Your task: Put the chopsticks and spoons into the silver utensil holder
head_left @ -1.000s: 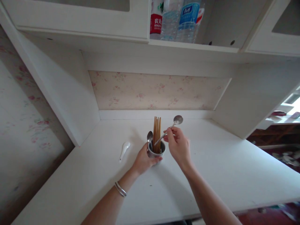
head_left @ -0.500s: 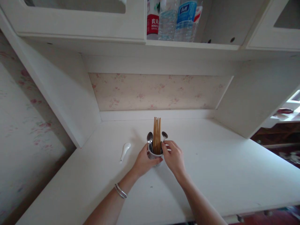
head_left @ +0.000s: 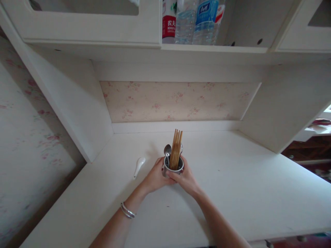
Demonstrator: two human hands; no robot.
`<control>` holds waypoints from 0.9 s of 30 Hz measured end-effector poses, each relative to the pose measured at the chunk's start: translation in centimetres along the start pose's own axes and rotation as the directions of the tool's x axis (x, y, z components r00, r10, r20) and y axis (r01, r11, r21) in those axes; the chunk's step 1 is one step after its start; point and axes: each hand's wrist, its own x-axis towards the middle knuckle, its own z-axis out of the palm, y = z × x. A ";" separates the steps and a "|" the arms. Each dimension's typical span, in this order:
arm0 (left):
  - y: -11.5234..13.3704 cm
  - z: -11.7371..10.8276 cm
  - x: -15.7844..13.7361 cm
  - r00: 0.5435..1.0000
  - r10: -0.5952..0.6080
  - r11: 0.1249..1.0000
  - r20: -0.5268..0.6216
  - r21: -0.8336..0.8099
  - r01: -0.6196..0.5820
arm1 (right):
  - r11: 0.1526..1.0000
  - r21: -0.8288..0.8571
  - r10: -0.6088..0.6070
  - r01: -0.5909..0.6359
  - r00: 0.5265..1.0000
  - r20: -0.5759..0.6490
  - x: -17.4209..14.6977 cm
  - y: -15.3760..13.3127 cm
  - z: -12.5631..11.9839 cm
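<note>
A small light-coloured cup (head_left: pixel 172 170) is held between both hands over the white counter. Several wooden chopsticks (head_left: pixel 176 150) stand in it, leaning right. On the left of the cup a metal spoon (head_left: pixel 167 150) sticks out, bowl up. Behind the chopsticks on the right, a second metal spoon (head_left: pixel 181 148) shows only in part. My left hand (head_left: pixel 157 177) is wrapped round the cup's left side. My right hand (head_left: pixel 186 177) grips its right side, thumb across the front. A white ceramic spoon (head_left: pixel 139 167) lies on the counter to the left of my left hand.
The white counter (head_left: pixel 240 186) runs under a wall cabinet. Plastic bottles (head_left: pixel 184 24) stand in the cabinet's open shelf above. White side panels (head_left: pixel 69 106) close in the counter at left and right, and a flowered wall panel (head_left: pixel 178 101) is at the back.
My right hand has let go of the right metal spoon and come down round the cup. The chopsticks now lean right, and the right spoon sits lower, partly behind them.
</note>
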 end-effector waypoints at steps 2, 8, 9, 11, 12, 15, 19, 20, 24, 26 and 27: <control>0.5 -1.6 -0.4 0.998 -0.022 0.990 0.054 0.140 0.014 | 1.000 -0.007 -0.005 0.005 1.000 -0.004 0.1 0.1 0.0; 1.3 -7.5 -1.8 0.962 -0.272 0.600 -0.037 0.775 0.200 | 0.999 -0.033 0.011 -0.012 1.000 -0.026 0.2 0.1 -0.2; 1.1 -8.3 -2.0 0.946 -0.314 0.492 -0.079 0.839 0.233 | 0.999 -0.045 0.007 -0.009 0.999 -0.033 0.2 0.1 -0.2; 0.6 -9.3 -2.2 0.910 -0.384 0.311 -0.157 0.906 0.287 | 0.998 -0.070 0.000 -0.002 0.999 -0.037 0.2 0.3 -0.2; 0.3 -9.6 -2.2 0.892 -0.408 0.243 -0.194 0.919 0.311 | 0.997 -0.079 -0.001 -0.002 0.999 -0.035 0.2 0.4 -0.2; -0.7 -10.0 -1.6 0.852 -0.444 0.127 -0.279 0.921 0.368 | 0.997 -0.076 0.004 -0.007 0.999 -0.036 0.2 0.5 -0.2; -1.7 -10.4 -0.5 0.836 -0.489 0.144 -0.249 0.922 0.359 | 0.996 -0.084 0.011 -0.013 1.000 -0.023 0.2 0.4 -0.3; -1.9 -10.5 -0.3 0.834 -0.497 0.152 -0.239 0.922 0.355 | 0.995 -0.095 0.011 -0.012 1.000 -0.016 0.1 0.3 -0.4; -1.5 -11.3 0.3 0.834 -0.510 0.185 -0.211 0.920 0.346 | 0.993 -0.116 0.002 -0.003 1.000 -0.006 0.0 0.0 -0.4; -0.4 -11.4 0.5 0.851 -0.492 0.257 -0.182 0.904 0.342 | 0.994 -0.112 -0.001 0.001 1.000 -0.003 0.0 -0.1 -0.4; 0.5 -11.3 0.6 0.868 -0.472 0.338 -0.155 0.877 0.341 | 0.994 -0.110 -0.002 0.002 1.000 -0.003 -0.1 -0.1 -0.4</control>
